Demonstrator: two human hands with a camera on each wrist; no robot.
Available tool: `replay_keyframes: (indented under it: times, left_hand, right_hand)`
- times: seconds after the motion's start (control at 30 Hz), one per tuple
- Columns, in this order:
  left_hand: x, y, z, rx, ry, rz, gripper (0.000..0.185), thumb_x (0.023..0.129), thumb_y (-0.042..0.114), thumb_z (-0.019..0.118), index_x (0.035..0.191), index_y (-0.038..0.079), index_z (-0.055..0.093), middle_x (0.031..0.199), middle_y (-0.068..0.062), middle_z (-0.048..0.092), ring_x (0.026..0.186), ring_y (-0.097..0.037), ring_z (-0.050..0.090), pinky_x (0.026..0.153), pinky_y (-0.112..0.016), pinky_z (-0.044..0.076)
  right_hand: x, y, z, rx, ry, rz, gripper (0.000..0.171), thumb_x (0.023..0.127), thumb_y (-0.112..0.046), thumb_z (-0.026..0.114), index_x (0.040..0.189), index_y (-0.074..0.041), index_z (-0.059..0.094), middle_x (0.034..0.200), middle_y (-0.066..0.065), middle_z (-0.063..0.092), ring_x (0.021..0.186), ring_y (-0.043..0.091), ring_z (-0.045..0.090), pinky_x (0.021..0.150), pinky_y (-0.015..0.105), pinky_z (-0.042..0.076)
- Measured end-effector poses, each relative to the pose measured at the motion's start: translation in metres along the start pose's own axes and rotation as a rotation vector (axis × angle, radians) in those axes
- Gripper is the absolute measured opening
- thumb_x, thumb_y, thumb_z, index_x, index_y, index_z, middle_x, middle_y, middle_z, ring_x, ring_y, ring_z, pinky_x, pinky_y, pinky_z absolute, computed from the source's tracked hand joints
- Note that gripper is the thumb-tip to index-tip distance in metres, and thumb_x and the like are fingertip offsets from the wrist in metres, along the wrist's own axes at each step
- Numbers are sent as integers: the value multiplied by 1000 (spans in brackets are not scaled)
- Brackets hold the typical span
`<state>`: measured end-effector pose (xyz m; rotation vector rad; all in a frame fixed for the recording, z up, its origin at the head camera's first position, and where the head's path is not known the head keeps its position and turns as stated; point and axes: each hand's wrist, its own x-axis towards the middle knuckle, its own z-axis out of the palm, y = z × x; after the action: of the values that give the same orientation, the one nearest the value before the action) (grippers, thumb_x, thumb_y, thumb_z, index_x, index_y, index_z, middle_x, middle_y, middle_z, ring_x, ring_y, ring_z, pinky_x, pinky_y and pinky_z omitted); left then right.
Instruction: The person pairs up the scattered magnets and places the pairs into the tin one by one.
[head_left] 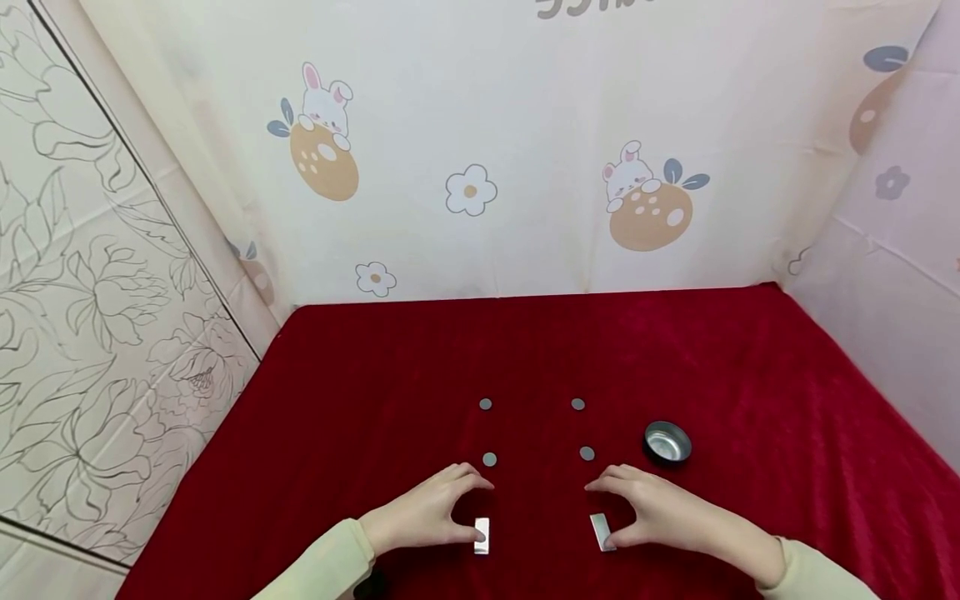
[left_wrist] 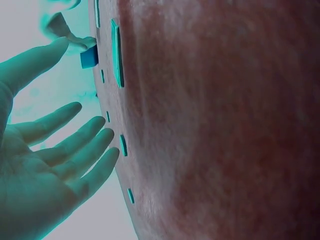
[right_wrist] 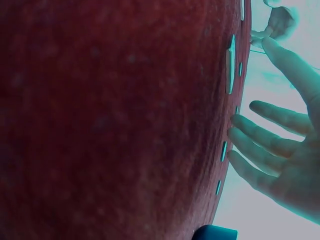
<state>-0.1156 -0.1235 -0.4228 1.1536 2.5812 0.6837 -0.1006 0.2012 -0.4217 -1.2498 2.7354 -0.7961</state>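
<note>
Flat silvery bar [head_left: 482, 535], thumb-touched, second bar [head_left: 601, 532] alike

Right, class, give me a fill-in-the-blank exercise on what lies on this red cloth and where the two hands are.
1. The number of small grey discs lying on the red cloth is ____.
2. The little metal bowl sits on the ____ side of the discs.
3. The left hand and the right hand each touch a flat metal ____ with the thumb.

Missing words: four; right; bar
</note>
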Motion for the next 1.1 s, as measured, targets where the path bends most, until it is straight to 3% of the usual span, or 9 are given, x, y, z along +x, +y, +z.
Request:
replay_keyframes:
  times: [0.2, 0.5, 0.83, 1.1]
  left_hand:
    - [1, 1, 2, -59, -40, 1, 42, 74, 27, 71, 110, 11, 56, 98, 9, 49, 89, -2, 48, 76, -15, 42]
    - [1, 1, 5, -76, -119, 15, 45, 69, 32, 75, 103, 10, 56, 88, 10, 47, 80, 0, 46, 71, -12, 40]
    - [2, 0, 14, -57, -88, -13, 41, 67, 22, 77, 97, 7, 54, 86, 8, 44, 77, 0, 44, 69, -11, 40]
    - [4, 2, 16, -11, -76, -29, 34, 65, 21, 77, 89, 8, 56, 81, 10, 43, 72, 2, 42, 65, -9, 38]
  right_hand:
    - [1, -1, 0, 102, -89, 40, 45, 69, -35, 73, 102, -8, 58, 90, -12, 50, 80, 3, 47, 67, 21, 43]
    - [3, -1, 7, 113, -121, 28, 38, 64, -23, 77, 93, -11, 55, 88, -12, 45, 75, 1, 43, 63, 18, 41]
    - [7, -5, 12, 44, -104, 56, 34, 59, -14, 77, 84, -12, 55, 78, -15, 39, 70, -1, 38, 61, 14, 38]
    - [8, -7, 15, -23, -65, 11, 33, 55, -6, 71, 80, -12, 50, 77, -13, 38, 68, -2, 36, 57, 13, 37]
